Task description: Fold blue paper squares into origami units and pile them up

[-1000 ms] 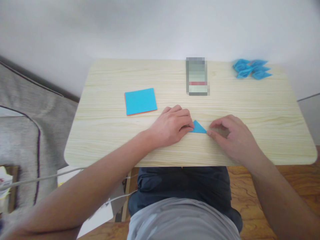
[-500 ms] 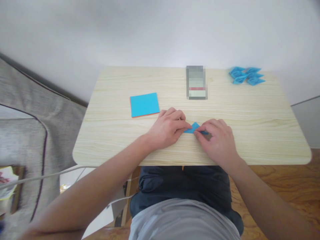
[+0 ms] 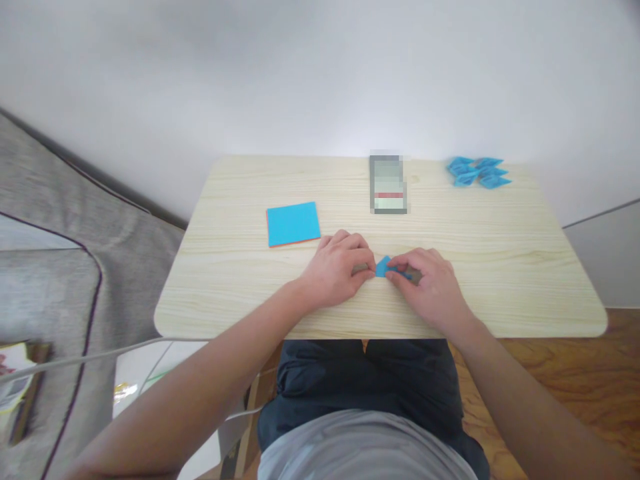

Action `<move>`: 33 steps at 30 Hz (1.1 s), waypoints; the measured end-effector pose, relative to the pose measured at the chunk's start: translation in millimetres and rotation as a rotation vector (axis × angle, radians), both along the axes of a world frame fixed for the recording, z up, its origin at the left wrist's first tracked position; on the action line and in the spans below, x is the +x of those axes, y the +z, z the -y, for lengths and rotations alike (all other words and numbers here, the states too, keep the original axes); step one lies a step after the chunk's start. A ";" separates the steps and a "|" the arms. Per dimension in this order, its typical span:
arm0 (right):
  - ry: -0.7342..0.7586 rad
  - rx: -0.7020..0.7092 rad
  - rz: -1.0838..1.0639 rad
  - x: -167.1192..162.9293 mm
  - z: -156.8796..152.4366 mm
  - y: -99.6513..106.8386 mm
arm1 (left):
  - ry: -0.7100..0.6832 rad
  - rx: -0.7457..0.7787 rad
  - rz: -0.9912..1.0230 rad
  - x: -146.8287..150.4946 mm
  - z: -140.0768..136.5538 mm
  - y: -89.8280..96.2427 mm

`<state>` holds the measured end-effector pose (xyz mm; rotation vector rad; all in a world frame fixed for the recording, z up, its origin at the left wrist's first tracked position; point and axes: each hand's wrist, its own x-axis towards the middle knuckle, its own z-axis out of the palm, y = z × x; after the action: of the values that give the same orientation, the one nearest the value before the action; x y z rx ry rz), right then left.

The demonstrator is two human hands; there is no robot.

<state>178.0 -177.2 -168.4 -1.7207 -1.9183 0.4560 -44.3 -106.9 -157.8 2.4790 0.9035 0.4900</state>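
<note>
A small folded piece of blue paper (image 3: 382, 268) lies between my hands near the table's front edge, its peak pointing away from me. My left hand (image 3: 343, 267) pinches the paper's left corner between thumb and index finger. On the other side, my right hand (image 3: 430, 280) grips the right part with thumb and fingertips, and a blue tip shows beneath its fingers. The fingers cover part of the folds. Beyond my left hand rests a stack of paper sheets (image 3: 293, 225), blue on top with a red-orange edge below.
A blurred-out, phone-like device (image 3: 388, 185) lies at the back middle of the wooden table (image 3: 225, 280). Several folded blue paper pieces (image 3: 479, 173) sit together at the back right. A white wall (image 3: 310, 80) rises behind, and a grey sofa (image 3: 130, 280) stands at the left.
My left fingers have drawn back to the paper's left corner and pinch there; that side now looks shorter. My right hand keeps its hold. The whole view has shifted slightly.
</note>
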 end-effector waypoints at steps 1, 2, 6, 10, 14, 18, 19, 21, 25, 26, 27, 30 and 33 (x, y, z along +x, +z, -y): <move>0.014 -0.009 -0.020 3.0 -0.8 0.4 | 0.002 -0.006 -0.001 -0.3 -1.0 0.0; 0.031 -0.016 -0.040 6.0 -1.4 0.6 | 0.007 -0.009 -0.003 -0.7 -2.1 0.0; 0.100 -0.019 -0.093 15.0 -1.9 0.1 | 0.018 0.004 -0.024 -2.2 -5.5 0.8; 0.129 0.048 -0.051 16.5 1.7 -3.2 | -0.003 0.059 -0.047 -4.1 -0.4 3.1; 0.142 0.129 -0.021 14.1 4.3 -7.3 | 0.006 0.097 -0.021 -3.6 10.2 3.2; 0.180 0.164 0.013 11.3 2.3 -9.1 | 0.029 0.119 -0.014 0.1 13.5 0.8; 0.191 0.178 0.029 10.4 1.6 -9.2 | 0.032 0.121 -0.011 1.2 13.2 0.4; 0.204 0.209 0.061 8.3 0.5 -9.5 | 0.039 0.121 -0.002 3.5 12.4 -0.1; 0.175 0.249 0.054 3.3 -1.5 -10.3 | 0.094 0.087 0.056 10.3 11.8 -1.7; 0.158 0.248 0.038 2.1 -2.6 -10.4 | 0.114 0.061 0.097 12.7 11.3 -2.7; 0.139 0.248 0.022 1.1 -4.2 -10.5 | 0.135 0.026 0.150 15.5 10.2 -3.9; 0.083 0.260 -0.020 -0.5 -12.3 -8.6 | 0.190 -0.041 0.266 25.0 3.2 -6.9; 0.042 0.265 -0.078 0.7 -24.9 -0.2 | 0.229 -0.061 0.326 33.9 -9.8 -3.2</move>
<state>178.7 -152.4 -168.6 -1.4746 -1.8692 0.2655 -10.4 -97.2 -161.0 2.1653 1.0499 0.8982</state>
